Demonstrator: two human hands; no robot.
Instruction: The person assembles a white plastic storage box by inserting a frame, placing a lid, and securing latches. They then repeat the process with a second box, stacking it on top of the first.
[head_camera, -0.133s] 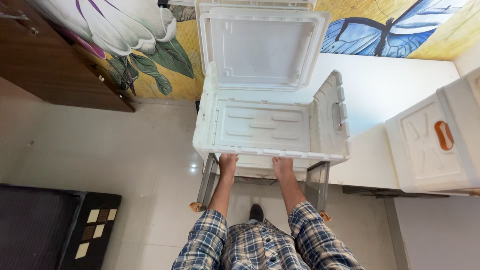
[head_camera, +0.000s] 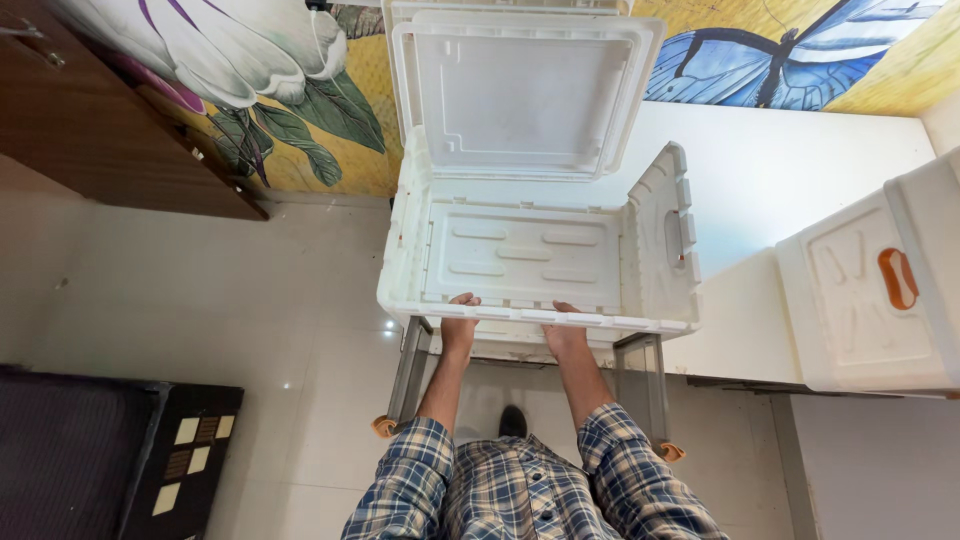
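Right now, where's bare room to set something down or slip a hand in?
Free: the ribbed floor of the open white crate, between its walls; the white tabletop between the crate and the second white crate; the tiled floor left of it. Crowded: the near rim, where left hand and right hand grip.

Bright, even indoor light; a glare spot on the floor tiles (head_camera: 388, 325) (edges bow, perhaps wide-angle distortion).

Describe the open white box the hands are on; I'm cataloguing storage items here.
The white box looks like moulded plastic, rectangular, empty, with a ribbed floor and ridged walls. Its hinged lid stands open, propped up at the far side. It sits on a metal-legged stand. The left hand and right hand both grip its near rim.
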